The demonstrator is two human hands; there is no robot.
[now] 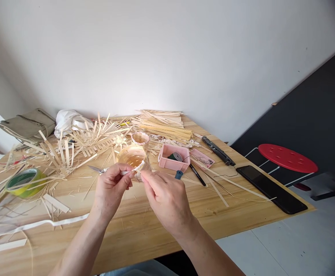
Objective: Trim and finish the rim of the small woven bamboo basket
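Both hands meet near the middle of the view, in front of a round woven basket (131, 155) of pale strips. My left hand (114, 182) pinches a white strip (140, 166) between thumb and fingers at the basket's near rim. Close beside it on the right, my right hand (164, 193) is closed in a pinch; what lies between its fingertips is too small to make out. Behind the basket stands a smaller woven basket (140, 138). Scissors (96, 168) lie left of the hands, partly hidden by my left hand.
Loose bamboo strips (92, 138) cover the table's back left, with a tape roll (26, 183) nearby. Right of the baskets are a pink box (174, 157), a black pen (198, 175), a dark tool (218, 150) and a phone (270, 189). A red stool (288, 158) stands beyond.
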